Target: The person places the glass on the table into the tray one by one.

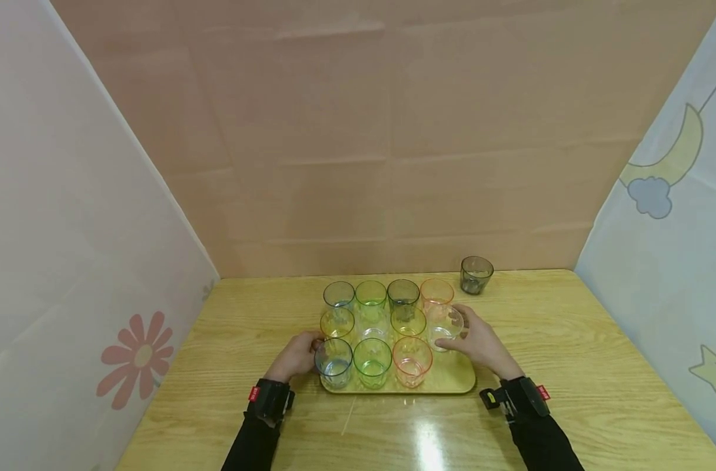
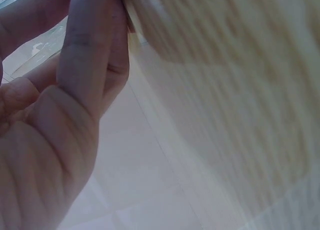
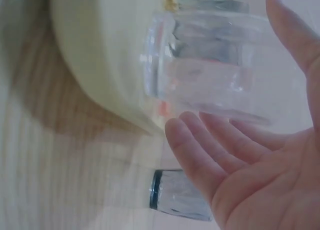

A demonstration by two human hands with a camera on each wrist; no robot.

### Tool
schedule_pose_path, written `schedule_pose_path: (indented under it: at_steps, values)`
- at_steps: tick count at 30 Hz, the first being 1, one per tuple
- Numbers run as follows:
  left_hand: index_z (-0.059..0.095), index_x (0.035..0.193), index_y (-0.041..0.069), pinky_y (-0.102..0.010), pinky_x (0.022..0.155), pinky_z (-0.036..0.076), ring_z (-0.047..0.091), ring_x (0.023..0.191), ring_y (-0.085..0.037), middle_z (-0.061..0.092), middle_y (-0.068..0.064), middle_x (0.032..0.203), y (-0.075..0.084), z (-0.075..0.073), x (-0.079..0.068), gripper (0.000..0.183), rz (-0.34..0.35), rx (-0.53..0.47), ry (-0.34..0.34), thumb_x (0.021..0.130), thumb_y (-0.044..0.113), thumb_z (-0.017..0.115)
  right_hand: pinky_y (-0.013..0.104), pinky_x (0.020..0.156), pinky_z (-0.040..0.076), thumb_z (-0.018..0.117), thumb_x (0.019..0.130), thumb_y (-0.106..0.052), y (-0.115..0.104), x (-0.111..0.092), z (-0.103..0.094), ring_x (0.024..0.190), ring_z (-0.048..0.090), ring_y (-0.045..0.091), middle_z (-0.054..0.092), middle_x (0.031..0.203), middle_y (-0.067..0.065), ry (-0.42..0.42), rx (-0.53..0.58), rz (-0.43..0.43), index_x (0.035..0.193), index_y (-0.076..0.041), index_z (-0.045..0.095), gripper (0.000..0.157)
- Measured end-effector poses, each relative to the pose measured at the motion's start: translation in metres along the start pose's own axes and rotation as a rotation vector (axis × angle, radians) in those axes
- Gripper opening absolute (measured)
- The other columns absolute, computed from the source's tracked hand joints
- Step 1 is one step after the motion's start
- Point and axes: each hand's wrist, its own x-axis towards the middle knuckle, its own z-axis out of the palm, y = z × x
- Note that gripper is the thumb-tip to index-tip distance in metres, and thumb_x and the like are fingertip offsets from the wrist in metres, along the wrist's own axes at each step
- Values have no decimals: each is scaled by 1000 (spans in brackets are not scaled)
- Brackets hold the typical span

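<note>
A pale yellow tray (image 1: 454,381) holds several tinted cups in rows. My left hand (image 1: 299,356) grips the tray's left edge beside a blue cup (image 1: 334,361); in the left wrist view its fingers (image 2: 85,55) curl up against the pale rim. My right hand (image 1: 472,339) is cupped around a clear cup (image 1: 444,325) at the tray's right side. In the right wrist view the fingers (image 3: 200,145) lie relaxed just beside that clear cup (image 3: 210,65), with the thumb on its far side and a gap between hand and cup.
A grey cup (image 1: 477,275) stands alone on the wooden table (image 1: 569,340), behind and right of the tray; it also shows as the grey cup (image 3: 180,195) in the right wrist view. Backdrop panels close in the back, left and right.
</note>
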Motion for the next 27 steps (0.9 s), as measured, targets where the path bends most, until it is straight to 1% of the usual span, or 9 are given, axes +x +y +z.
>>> schedule_pose_path:
  at_steps: [3, 7, 11, 14, 18, 21, 22, 24, 27]
  values:
    - [61, 123, -2, -28, 60, 51, 56, 73, -15, 56, -4, 79, -1, 0, 0, 34, -6, -3, -1, 89, -7, 59, 52, 94, 50, 77, 81, -45, 2, -2, -5, 123, 49, 53, 37, 147, 32, -15, 46, -19, 152, 1, 23, 101]
    - [61, 122, -3, -28, 60, 50, 55, 74, -15, 55, -4, 80, -2, 0, 0, 34, -8, -4, 2, 88, -8, 60, 54, 99, 45, 73, 86, -41, 8, -5, -11, 129, 41, 51, 34, 148, 31, -26, 92, -87, 154, -1, 18, 96]
    - [60, 124, -4, -29, 63, 51, 56, 76, -16, 56, -5, 82, -2, 0, 1, 37, -14, -9, 7, 87, -11, 59, 55, 102, 41, 69, 91, -36, 16, -2, -20, 131, 38, 47, 34, 148, 28, 8, 173, -143, 157, -9, 16, 89]
    - [60, 125, -4, -28, 65, 50, 56, 77, -16, 57, -5, 83, -1, 1, 2, 38, -16, 9, 16, 87, -11, 58, 48, 101, 44, 66, 94, -29, 27, 3, -25, 131, 43, 39, 39, 148, 24, 96, 266, -173, 155, -11, 24, 77]
    - [60, 125, -4, -27, 64, 50, 56, 77, -15, 58, -5, 83, -1, 0, 1, 37, -7, 12, 19, 88, -9, 59, 39, 100, 47, 59, 98, -33, 22, 4, -35, 129, 47, 33, 43, 147, 21, 220, 281, -125, 152, -7, 34, 64]
    - [61, 124, -4, -27, 64, 50, 56, 76, -15, 59, -5, 82, 0, 1, 3, 35, 6, 15, 21, 89, -7, 60, 41, 99, 46, 54, 99, -43, 11, 6, -45, 127, 48, 35, 47, 145, 21, 329, 223, -35, 148, -6, 41, 63]
    - [61, 124, -5, -28, 63, 50, 56, 75, -15, 60, -5, 82, 0, 1, 3, 35, 12, 15, 20, 89, -7, 60, 38, 97, 47, 55, 98, -44, 11, 9, -47, 125, 51, 29, 49, 144, 19, 371, 223, -8, 146, -6, 44, 62]
    - [61, 123, -4, -28, 64, 50, 57, 75, -15, 60, -5, 82, 0, 1, 3, 33, 10, 15, 20, 89, -7, 60, 31, 92, 48, 56, 97, -46, 14, 16, -51, 125, 51, 29, 50, 143, 19, 439, 209, 33, 145, -6, 47, 63]
    - [61, 123, -4, -29, 63, 51, 57, 75, -15, 59, -4, 82, 0, 1, 3, 33, 7, 5, 15, 90, -6, 60, 34, 92, 48, 62, 94, -45, 19, 26, -56, 128, 50, 32, 47, 145, 20, 500, 215, 69, 146, -6, 45, 68]
